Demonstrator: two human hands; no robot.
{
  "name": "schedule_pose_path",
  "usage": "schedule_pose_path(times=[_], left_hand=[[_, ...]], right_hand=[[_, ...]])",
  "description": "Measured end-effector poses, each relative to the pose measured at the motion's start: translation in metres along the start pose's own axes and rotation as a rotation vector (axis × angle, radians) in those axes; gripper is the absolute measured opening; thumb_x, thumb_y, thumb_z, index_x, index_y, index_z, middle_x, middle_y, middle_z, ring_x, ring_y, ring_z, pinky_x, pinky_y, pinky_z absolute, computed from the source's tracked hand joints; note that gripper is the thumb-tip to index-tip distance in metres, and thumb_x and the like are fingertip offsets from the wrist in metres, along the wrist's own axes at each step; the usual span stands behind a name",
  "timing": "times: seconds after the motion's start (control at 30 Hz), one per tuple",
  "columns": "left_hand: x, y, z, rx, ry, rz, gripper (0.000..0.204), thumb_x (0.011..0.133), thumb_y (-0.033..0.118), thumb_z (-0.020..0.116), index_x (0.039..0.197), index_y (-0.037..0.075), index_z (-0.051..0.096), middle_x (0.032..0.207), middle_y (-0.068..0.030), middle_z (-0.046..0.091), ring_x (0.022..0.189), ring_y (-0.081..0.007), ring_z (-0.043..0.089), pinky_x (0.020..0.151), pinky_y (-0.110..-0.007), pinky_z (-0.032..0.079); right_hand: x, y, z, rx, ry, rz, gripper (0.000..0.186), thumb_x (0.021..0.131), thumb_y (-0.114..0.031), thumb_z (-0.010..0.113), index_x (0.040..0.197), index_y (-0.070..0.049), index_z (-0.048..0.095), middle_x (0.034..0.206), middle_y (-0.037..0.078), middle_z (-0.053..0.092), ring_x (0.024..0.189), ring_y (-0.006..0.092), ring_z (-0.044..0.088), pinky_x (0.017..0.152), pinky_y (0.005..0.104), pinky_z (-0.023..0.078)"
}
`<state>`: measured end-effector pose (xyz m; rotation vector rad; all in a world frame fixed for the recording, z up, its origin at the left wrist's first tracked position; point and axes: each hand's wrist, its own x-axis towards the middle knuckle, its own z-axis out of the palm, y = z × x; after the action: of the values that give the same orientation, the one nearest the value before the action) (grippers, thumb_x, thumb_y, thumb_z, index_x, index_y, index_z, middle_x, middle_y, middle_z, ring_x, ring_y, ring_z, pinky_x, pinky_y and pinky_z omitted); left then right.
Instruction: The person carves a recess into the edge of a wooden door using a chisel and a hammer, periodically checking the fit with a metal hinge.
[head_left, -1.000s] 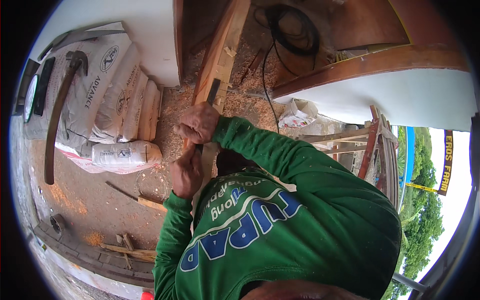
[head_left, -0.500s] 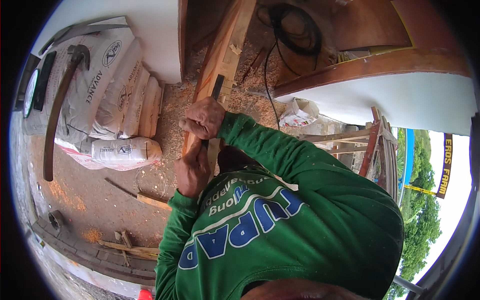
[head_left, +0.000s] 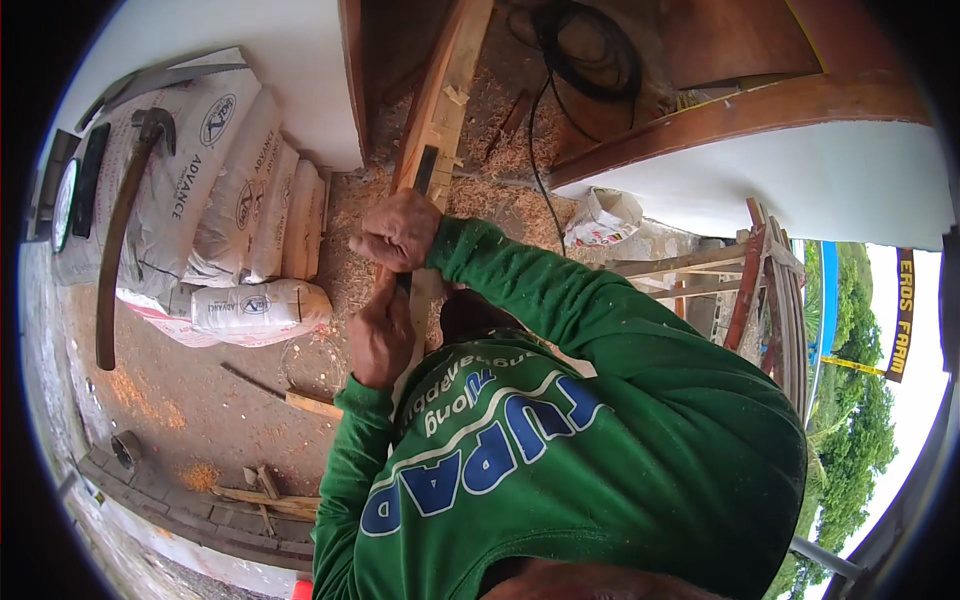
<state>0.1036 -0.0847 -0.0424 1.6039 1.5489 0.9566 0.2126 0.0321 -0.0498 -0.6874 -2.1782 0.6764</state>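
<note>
A long, narrow wooden board point(head_left: 447, 110) runs away from my body toward the top of the view. Lying along its edge is a dark, narrow hand plane point(head_left: 426, 170), mostly covered by my hands; its flat black front end shows beyond them. My right hand point(head_left: 398, 230) is closed over the front part, knuckles up. Closer to my body, my left hand point(head_left: 381, 335) is closed round the rear part, thumb on top. The plane's underside and grips are hidden. Pale curled shavings point(head_left: 456, 95) cling to the board ahead of the plane.
Stacked white sacks point(head_left: 215, 180) stand at left, with a claw hammer point(head_left: 128, 220) and a handsaw point(head_left: 175, 82) on them. Coiled black cable point(head_left: 590, 50) lies at the far right. A white bucket-like sack point(head_left: 603, 217) and wooden frame point(head_left: 750, 270) are right. Shavings litter the floor.
The view has turned slightly, shifting the surroundings. Both hands stay closed on the hand plane, which keeps nearly the same place along the board.
</note>
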Motion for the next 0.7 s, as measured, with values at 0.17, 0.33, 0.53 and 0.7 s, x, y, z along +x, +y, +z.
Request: schedule_pose_path(times=[0.17,0.33,0.53,0.7], left_hand=[[0.028,-0.006,-0.009,-0.046,-0.001,0.078,0.033,0.080,0.010,0.046,0.111,0.002,0.054,0.060,-0.0253,0.050,0.052,-0.0362,0.055,0.046,-0.039,0.041],[-0.008,-0.001,-0.009,0.026,-0.033,-0.057,0.032,0.082,0.012,0.044,0.110,0.002,0.054,0.060,-0.0238,0.051,0.051,-0.0356,0.054,0.046,-0.037,0.042],[-0.006,0.000,-0.001,0.038,-0.030,0.025,0.032,0.082,0.012,0.045,0.111,0.002,0.054,0.058,-0.0242,0.050,0.048,-0.0342,0.054,0.045,-0.038,0.041],[0.012,0.014,-0.007,0.048,-0.064,-0.090,0.034,0.082,0.013,0.044,0.113,0.001,0.052,0.057,-0.0238,0.049,0.049,-0.0322,0.055,0.046,-0.039,0.040]], right_hand=[[0.019,0.018,0.002,-0.020,0.010,0.068,0.035,0.077,-0.024,0.056,0.049,-0.006,0.045,0.045,0.011,0.042,0.043,0.0279,0.049,0.042,0.0369,0.037],[-0.005,-0.006,0.007,-0.005,-0.048,0.032,0.035,0.078,-0.025,0.055,0.051,-0.005,0.047,0.048,0.013,0.045,0.044,0.0288,0.050,0.041,0.0362,0.038],[-0.005,-0.006,-0.002,0.001,0.008,0.055,0.035,0.076,-0.022,0.057,0.048,-0.006,0.044,0.046,0.011,0.044,0.041,0.0263,0.047,0.040,0.0361,0.037],[0.011,0.007,-0.004,0.008,0.007,-0.006,0.037,0.076,-0.021,0.056,0.047,-0.005,0.041,0.044,0.012,0.041,0.040,0.0277,0.046,0.040,0.0368,0.035]])
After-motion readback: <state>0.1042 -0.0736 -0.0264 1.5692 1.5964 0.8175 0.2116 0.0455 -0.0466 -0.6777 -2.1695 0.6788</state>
